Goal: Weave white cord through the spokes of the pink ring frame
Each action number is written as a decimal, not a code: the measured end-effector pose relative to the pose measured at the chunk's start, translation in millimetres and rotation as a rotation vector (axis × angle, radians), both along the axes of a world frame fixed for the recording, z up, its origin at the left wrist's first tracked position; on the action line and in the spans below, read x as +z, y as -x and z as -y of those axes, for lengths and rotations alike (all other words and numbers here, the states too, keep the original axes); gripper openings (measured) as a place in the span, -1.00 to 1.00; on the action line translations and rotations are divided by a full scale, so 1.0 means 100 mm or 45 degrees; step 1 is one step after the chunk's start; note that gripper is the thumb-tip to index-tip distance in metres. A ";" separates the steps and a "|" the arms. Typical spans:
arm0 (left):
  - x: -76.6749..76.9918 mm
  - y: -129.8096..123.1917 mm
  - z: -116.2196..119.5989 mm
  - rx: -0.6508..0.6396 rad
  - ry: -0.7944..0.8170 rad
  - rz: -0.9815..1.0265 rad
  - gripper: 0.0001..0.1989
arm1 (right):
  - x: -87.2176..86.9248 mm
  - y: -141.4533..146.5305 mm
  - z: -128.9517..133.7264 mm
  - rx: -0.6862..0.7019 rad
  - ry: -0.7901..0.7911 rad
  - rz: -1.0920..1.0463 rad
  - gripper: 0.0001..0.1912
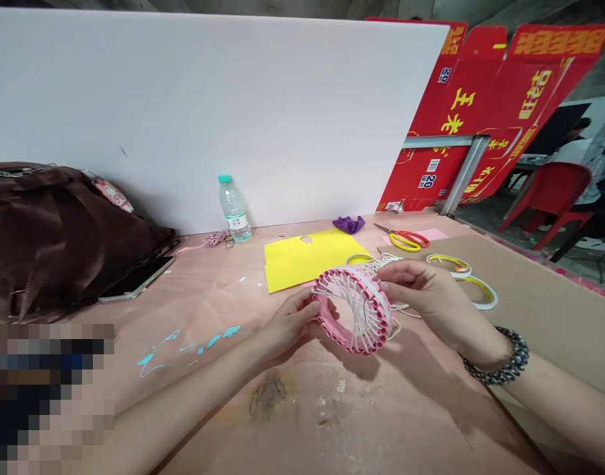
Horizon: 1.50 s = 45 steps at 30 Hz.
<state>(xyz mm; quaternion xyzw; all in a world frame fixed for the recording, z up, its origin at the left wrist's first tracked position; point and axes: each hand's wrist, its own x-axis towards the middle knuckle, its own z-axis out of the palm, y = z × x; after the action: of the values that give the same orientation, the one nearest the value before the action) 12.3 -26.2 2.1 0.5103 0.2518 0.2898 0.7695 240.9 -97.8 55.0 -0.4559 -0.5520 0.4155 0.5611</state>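
A pink ring [339, 333] edged with small rolled paper tubes is held up above the table, tilted, with white string [364, 313] strung across its inside. My left hand [296, 318] grips the ring's left side between thumb and fingers. At the ring's upper right edge is my right hand [415, 285], its thumb and fingertips pinched together; what they pinch is too small to make out. Loose white string [381, 264] lies behind the ring, beside a yellow sheet [295, 260] with a small hole.
Scissors [408, 241], tape rolls [480, 292] and brown cardboard [524, 284] lie to the right. Purple crumpled material [349, 225] and a bottle [235, 211] stand near the white board [208, 112]. A dark bag [59, 237] and a tablet [138, 278] are left.
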 end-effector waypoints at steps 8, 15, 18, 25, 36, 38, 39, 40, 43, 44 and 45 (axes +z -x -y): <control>-0.01 -0.01 0.00 0.103 -0.055 0.025 -0.81 | -0.03 0.02 0.03 -0.036 0.115 -0.224 -0.66; 0.00 -0.05 0.01 0.264 -0.164 0.010 -0.80 | -0.06 0.09 0.03 -0.042 0.006 -0.113 -0.52; 0.03 -0.06 0.05 0.314 -0.187 -0.018 -0.81 | -0.13 0.12 0.03 -0.094 -0.099 0.060 -0.43; 0.02 -0.07 0.09 0.333 -0.285 -0.072 -0.75 | -0.15 0.12 0.00 -0.184 -0.106 0.014 -0.46; 0.03 -0.08 0.10 0.329 -0.413 -0.173 -0.78 | -0.20 -0.03 -0.05 -0.300 -0.468 0.651 -0.58; 0.03 -0.08 0.11 0.304 -0.408 -0.180 -0.78 | -0.18 -0.05 -0.04 -0.379 -0.675 0.857 -0.69; 0.03 -0.08 0.11 0.304 -0.413 -0.190 -0.79 | -0.18 -0.06 -0.04 -0.397 -0.768 0.928 -0.76; 0.03 -0.08 0.11 0.310 -0.419 -0.199 -0.80 | -0.18 -0.07 -0.03 -0.397 -0.848 0.978 -0.81; 0.02 -0.09 0.11 0.334 -0.404 -0.193 -0.79 | -0.22 -0.09 -0.02 -0.361 -1.019 1.090 -0.83; 0.02 -0.09 0.11 0.333 -0.385 -0.183 -0.77 | -0.24 -0.10 -0.01 -0.350 -1.060 1.127 -0.81; 0.02 -0.09 0.11 0.328 -0.365 -0.174 -0.75 | -0.26 -0.11 -0.01 -0.343 -1.100 1.158 -0.79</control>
<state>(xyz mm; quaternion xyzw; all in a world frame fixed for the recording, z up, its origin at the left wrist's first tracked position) 21.0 -37.7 3.9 0.5965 0.3229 0.3835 0.6268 251.7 -97.2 28.7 -0.3849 -0.7903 -0.1534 0.4514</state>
